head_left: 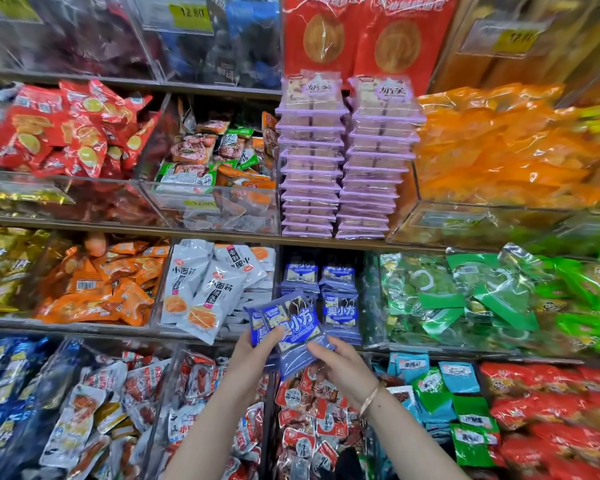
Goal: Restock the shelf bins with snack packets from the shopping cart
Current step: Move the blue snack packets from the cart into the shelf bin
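Both my hands hold a small stack of blue snack packets (291,323) in front of the middle shelf. My left hand (253,348) grips the stack's left side, thumb across the top packet. My right hand (340,368) holds the lower right edge from below, a bracelet on its wrist. Just behind the stack is the shelf slot with matching blue packets (338,306), stacked in two columns; the left column (300,275) sits lower and further back. The shopping cart is out of view.
Clear bins surround the slot: white-and-orange packets (201,289) to the left, green packets (465,296) to the right, red-and-white packets (312,420) below. Two stacks of purple trays (343,161) stand on the shelf above.
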